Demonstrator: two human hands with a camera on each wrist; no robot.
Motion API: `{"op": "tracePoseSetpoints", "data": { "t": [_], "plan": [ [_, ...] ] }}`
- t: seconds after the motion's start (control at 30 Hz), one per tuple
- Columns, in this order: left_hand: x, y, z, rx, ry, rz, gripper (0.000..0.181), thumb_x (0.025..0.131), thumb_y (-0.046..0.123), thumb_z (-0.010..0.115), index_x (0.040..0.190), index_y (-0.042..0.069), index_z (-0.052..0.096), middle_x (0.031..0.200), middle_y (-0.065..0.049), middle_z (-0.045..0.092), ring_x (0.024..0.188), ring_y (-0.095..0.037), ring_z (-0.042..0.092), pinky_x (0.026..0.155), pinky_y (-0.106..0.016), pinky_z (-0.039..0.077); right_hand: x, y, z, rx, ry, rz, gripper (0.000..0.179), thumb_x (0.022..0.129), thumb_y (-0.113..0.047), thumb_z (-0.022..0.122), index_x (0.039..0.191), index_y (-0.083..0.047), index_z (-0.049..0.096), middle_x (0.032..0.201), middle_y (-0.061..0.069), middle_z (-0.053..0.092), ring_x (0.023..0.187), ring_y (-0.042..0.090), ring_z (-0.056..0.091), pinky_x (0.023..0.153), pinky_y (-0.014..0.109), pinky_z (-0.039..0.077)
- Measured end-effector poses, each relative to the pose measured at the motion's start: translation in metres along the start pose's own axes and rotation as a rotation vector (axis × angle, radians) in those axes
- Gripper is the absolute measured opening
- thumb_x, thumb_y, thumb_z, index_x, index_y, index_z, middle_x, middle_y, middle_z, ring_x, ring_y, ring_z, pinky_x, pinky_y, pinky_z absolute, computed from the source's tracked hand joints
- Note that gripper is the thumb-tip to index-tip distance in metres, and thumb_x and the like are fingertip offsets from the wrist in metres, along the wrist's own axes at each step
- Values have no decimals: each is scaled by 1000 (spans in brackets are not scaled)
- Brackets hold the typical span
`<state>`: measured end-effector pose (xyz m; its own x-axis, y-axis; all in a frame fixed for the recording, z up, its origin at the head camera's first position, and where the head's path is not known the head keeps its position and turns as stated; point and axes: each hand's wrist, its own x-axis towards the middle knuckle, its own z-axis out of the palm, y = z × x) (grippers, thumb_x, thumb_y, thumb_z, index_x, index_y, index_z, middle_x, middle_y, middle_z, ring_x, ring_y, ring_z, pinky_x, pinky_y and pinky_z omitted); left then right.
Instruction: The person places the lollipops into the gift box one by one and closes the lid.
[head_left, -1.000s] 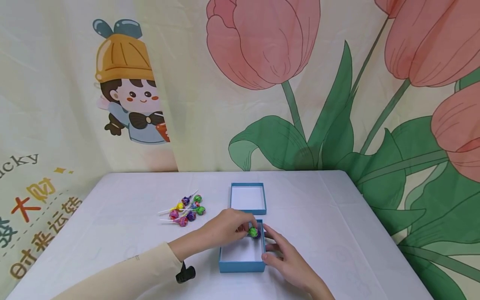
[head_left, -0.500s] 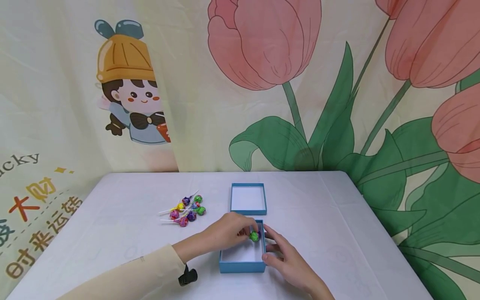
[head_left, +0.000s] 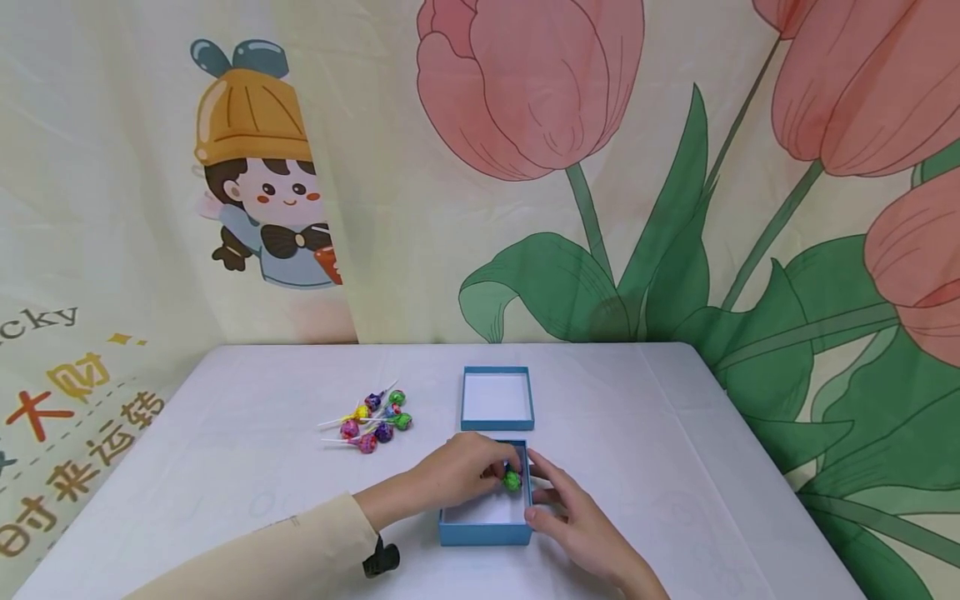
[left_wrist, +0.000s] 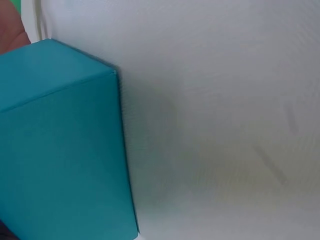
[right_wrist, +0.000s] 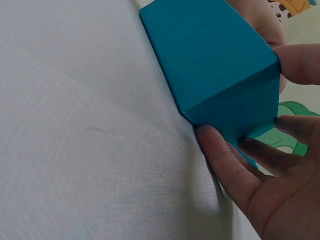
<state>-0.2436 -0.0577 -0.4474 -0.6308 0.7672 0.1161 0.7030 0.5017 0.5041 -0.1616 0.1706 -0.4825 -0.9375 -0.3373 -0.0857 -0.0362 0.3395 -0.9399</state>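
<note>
My left hand (head_left: 468, 468) reaches into the blue open box (head_left: 483, 534) and pinches a green-wrapped lollipop (head_left: 512, 481) low inside it, near the right wall. Its stick is hidden behind the fingers. Along the box's right side lies my right hand (head_left: 573, 521), its fingers spread and loosely bent, fingertips on the outer wall. The right wrist view shows these fingertips against the teal side of the box (right_wrist: 215, 55). In the left wrist view, the box (left_wrist: 65, 155) fills the left part and only a bit of hand shows at the corner.
Several lollipops (head_left: 367, 443) in pink, purple, yellow and green wrappers lie in a pile on the left of the white-covered table (head_left: 247, 467). Just behind the box is its shallow blue-rimmed lid (head_left: 496, 398), inner side up. A printed curtain (head_left: 390, 167) hangs behind the table.
My left hand has moved slightly toward me and to the right inside the box, with the green lollipop in its fingers. The right hand has stayed at the box's side.
</note>
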Motion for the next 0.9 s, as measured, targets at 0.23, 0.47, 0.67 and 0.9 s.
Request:
{"op": "tracePoseSetpoints", "data": {
  "t": [0.23, 0.47, 0.67, 0.9],
  "plan": [
    [2, 0, 3, 10, -2, -5, 20, 96, 5, 78, 112, 17, 78, 97, 9, 76, 80, 3, 61, 78, -16, 54, 2, 3, -1, -13, 5, -2, 73, 105, -34, 68, 168, -29, 31, 164, 17, 43, 135, 33, 58, 109, 62, 49],
    [4, -2, 8, 40, 1, 1, 19, 97, 5, 77, 111, 18, 78, 92, 11, 74, 75, 2, 58, 73, -16, 52, 2, 3, 0, 6, 2, 8, 74, 105, -34, 68, 168, -27, 30, 165, 17, 42, 135, 34, 58, 109, 62, 49],
    [4, -2, 11, 64, 11, 1, 18, 97, 5, 77, 110, 18, 79, 91, 10, 74, 73, 1, 57, 70, -15, 51, 1, 0, 1, 0, 1, 3, 73, 105, -34, 67, 168, -27, 30, 165, 17, 42, 136, 34, 57, 110, 63, 48],
    [5, -2, 15, 99, 34, 9, 16, 99, 4, 74, 108, 16, 79, 89, 8, 74, 70, -1, 54, 66, -15, 47, 2, 2, 0, -14, 1, 9, 73, 105, -35, 67, 168, -28, 31, 165, 16, 42, 135, 33, 57, 110, 63, 48]
  ]
}}
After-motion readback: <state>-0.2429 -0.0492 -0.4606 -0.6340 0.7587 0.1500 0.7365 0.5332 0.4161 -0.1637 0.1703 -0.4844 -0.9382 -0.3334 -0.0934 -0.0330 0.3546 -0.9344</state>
